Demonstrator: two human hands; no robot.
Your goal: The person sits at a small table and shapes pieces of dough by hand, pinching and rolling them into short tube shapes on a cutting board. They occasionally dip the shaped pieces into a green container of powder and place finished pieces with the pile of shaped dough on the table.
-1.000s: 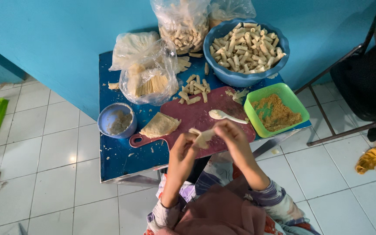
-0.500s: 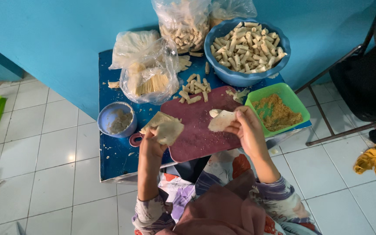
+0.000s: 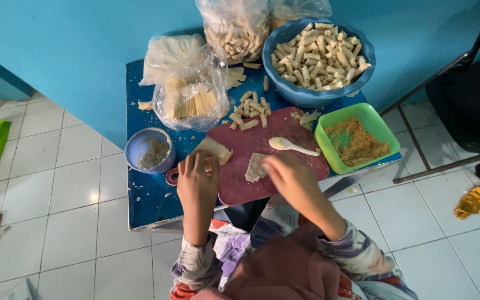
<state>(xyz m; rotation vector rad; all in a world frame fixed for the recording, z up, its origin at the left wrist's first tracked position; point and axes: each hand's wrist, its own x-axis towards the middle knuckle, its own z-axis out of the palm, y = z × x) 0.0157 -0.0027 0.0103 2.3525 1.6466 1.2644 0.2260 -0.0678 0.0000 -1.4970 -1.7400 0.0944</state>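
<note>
Both wrapper sheets, held up in the air half a second ago, now lie on the dark red cutting board (image 3: 284,166), so laying out is done and each sheet sits flat. The left hand (image 3: 197,179) presses spread fingers on the wrapper (image 3: 216,148) at the board's left edge, gripping nothing. The right hand (image 3: 290,176) pinches the second wrapper (image 3: 255,168) at the board's middle, just below the white spoon (image 3: 290,145). The green tub of filling (image 3: 355,139) stands right of the board.

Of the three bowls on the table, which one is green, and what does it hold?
The rectangular green bowl at the table's right edge, holding brownish crumbly filling. The other two are round and blue: the large bowl full of rolls and the small bowl.
</note>
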